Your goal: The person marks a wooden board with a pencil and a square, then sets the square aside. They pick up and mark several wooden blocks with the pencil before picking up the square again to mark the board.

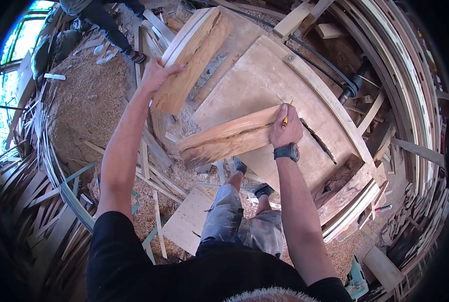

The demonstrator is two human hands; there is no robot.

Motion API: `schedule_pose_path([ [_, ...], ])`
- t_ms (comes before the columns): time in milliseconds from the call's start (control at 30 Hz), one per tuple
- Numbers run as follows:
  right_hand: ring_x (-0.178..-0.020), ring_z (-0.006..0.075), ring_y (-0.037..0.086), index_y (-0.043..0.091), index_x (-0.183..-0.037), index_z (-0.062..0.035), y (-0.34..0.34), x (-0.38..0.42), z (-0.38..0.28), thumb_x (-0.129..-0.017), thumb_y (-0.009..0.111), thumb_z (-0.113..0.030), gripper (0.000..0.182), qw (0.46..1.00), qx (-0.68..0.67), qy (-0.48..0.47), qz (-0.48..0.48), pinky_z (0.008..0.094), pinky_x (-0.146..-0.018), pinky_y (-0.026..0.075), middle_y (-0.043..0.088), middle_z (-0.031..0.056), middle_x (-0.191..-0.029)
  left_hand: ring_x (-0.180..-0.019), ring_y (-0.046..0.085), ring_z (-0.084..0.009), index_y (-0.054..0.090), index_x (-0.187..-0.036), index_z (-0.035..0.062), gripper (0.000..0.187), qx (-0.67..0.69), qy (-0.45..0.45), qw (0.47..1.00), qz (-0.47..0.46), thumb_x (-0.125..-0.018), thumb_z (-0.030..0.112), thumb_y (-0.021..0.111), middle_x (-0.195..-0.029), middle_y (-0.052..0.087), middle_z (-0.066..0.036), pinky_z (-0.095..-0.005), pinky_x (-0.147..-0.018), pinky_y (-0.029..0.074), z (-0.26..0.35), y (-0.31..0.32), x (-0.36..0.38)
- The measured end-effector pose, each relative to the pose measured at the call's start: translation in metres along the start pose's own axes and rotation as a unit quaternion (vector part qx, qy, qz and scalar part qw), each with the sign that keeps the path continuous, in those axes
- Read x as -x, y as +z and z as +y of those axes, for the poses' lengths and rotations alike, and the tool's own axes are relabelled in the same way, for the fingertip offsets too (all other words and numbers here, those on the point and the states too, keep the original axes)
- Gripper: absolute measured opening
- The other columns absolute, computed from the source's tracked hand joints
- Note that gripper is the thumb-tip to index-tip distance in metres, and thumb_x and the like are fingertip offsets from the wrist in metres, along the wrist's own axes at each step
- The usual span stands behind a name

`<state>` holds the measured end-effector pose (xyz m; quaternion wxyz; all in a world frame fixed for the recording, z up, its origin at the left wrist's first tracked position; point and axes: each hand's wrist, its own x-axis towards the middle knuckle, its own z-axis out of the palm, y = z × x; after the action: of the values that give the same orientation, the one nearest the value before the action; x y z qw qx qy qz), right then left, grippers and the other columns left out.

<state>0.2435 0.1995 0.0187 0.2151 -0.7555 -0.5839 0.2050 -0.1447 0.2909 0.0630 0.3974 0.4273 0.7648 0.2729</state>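
Observation:
My left hand (160, 76) is closed over the near end of a thick wooden board (200, 60), which is tilted, with its grained face towards the right. A yellow pencil (286, 120) sticks out from my right hand (289, 132), which is also wrapped round the right end of a shorter wooden board (229, 136). Dark streaks run along the grain of that shorter board. It slants over the near left edge of a broad, pale work surface (259, 75). My right fingertips are partly hidden.
A thin dark strip (318, 141) lies on the work surface. Stacked curved boards (347, 211) stand at its near right corner. Sawdust (88, 100) and loose offcuts cover the floor to the left. At the upper left is another person's leg (106, 25). Long planks (405, 65) line the right side.

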Motion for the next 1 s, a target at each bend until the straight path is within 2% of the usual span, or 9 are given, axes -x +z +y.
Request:
schedule_pose_path([
  [67, -0.091, 0.0390, 0.067, 0.065, -0.109, -0.0090, 0.001, 0.000, 0.000, -0.109, 0.042, -0.032, 0.032, 1.000, 0.001, -0.010, 0.009, 0.0499, -0.079, 0.052, 0.070, 0.0178, -0.098, -0.083, 0.072, -0.0229, 0.063, -0.113, -0.0124, 0.083, -0.158, 0.041, 0.985, 0.061, -0.064, 0.047, 0.093, -0.097, 0.072, -0.017, -0.0359, -0.075, 0.058, -0.003, 0.001, -0.021],
  [167, -0.090, 0.0391, 0.068, 0.065, -0.108, -0.0092, 0.000, 0.000, -0.002, -0.109, 0.043, -0.032, 0.032, 1.000, 0.000, -0.012, 0.011, 0.0500, -0.078, 0.052, 0.070, 0.0175, -0.096, -0.083, 0.072, -0.0232, 0.064, -0.109, -0.0124, 0.083, -0.108, 0.055, 0.992, 0.022, -0.062, 0.049, 0.093, -0.094, 0.072, -0.018, -0.0360, -0.075, 0.058, -0.003, -0.003, -0.038],
  [300, -0.089, 0.0390, 0.068, 0.065, -0.107, -0.0093, -0.001, 0.001, -0.003, -0.109, 0.042, -0.032, 0.032, 1.000, -0.017, -0.015, 0.012, 0.0501, -0.078, 0.052, 0.070, 0.0173, -0.096, -0.081, 0.072, -0.0214, 0.064, -0.107, -0.0112, 0.078, -0.051, -0.023, 0.996, -0.062, -0.065, 0.048, 0.092, -0.093, 0.072, -0.017, -0.0350, -0.074, 0.057, -0.012, -0.021, -0.063],
  [400, -0.089, 0.0388, 0.068, 0.065, -0.107, -0.0094, 0.002, 0.001, -0.001, -0.109, 0.043, -0.031, 0.031, 1.000, -0.011, -0.011, 0.012, 0.0499, -0.077, 0.052, 0.070, 0.0168, -0.096, -0.081, 0.072, -0.0202, 0.065, -0.110, -0.0097, 0.078, -0.068, -0.001, 0.996, -0.064, -0.067, 0.049, 0.092, -0.096, 0.072, -0.016, -0.0343, -0.074, 0.057, -0.017, -0.027, -0.064],
  [467, -0.084, 0.0395, 0.069, 0.066, -0.107, -0.0114, 0.006, 0.001, 0.004, -0.109, 0.043, -0.038, 0.036, 0.998, -0.021, -0.036, 0.050, 0.0472, -0.073, 0.053, 0.071, 0.0175, -0.091, -0.081, 0.072, -0.0196, 0.065, -0.111, -0.0090, 0.077, -0.076, 0.009, 0.995, -0.069, -0.068, 0.049, 0.092, -0.097, 0.072, -0.016, -0.0340, -0.074, 0.057, -0.022, -0.026, -0.067],
  [533, -0.084, 0.0394, 0.069, 0.066, -0.107, -0.0114, 0.005, 0.002, 0.003, -0.109, 0.043, -0.038, 0.035, 0.998, -0.021, -0.035, 0.049, 0.0472, -0.073, 0.053, 0.071, 0.0175, -0.091, -0.081, 0.072, -0.0191, 0.066, -0.113, -0.0088, 0.076, -0.031, -0.029, 0.994, -0.103, -0.070, 0.048, 0.091, -0.100, 0.072, -0.015, -0.0332, -0.074, 0.057, -0.028, -0.027, -0.070],
  [633, -0.084, 0.0392, 0.069, 0.066, -0.107, -0.0113, 0.003, 0.002, 0.001, -0.109, 0.043, -0.037, 0.035, 0.998, -0.023, -0.031, 0.045, 0.0472, -0.073, 0.053, 0.071, 0.0174, -0.091, -0.083, 0.072, -0.0182, 0.068, -0.114, -0.0078, 0.073, -0.014, -0.031, 0.992, -0.121, -0.073, 0.049, 0.088, -0.101, 0.073, -0.014, -0.0317, -0.075, 0.056, -0.031, -0.029, -0.070],
  [833, -0.084, 0.0393, 0.069, 0.066, -0.108, -0.0114, 0.003, 0.002, 0.001, -0.109, 0.044, -0.036, 0.033, 0.998, -0.019, -0.031, 0.043, 0.0471, -0.073, 0.053, 0.071, 0.0180, -0.091, -0.086, 0.072, -0.0178, 0.068, -0.117, -0.0071, 0.074, -0.050, -0.033, 0.987, -0.151, -0.077, 0.052, 0.085, -0.103, 0.073, -0.013, -0.0305, -0.080, 0.056, -0.032, -0.040, -0.078],
  [1000, -0.089, 0.0383, 0.068, 0.064, -0.106, -0.0082, -0.003, 0.002, -0.006, -0.110, 0.040, -0.032, 0.034, 0.999, -0.019, -0.019, 0.017, 0.0492, -0.078, 0.052, 0.070, 0.0170, -0.095, -0.086, 0.072, -0.0184, 0.066, -0.120, -0.0089, 0.077, -0.015, -0.019, 0.991, -0.129, -0.076, 0.051, 0.086, -0.103, 0.073, -0.014, -0.0312, -0.079, 0.056, -0.032, -0.034, -0.070],
])
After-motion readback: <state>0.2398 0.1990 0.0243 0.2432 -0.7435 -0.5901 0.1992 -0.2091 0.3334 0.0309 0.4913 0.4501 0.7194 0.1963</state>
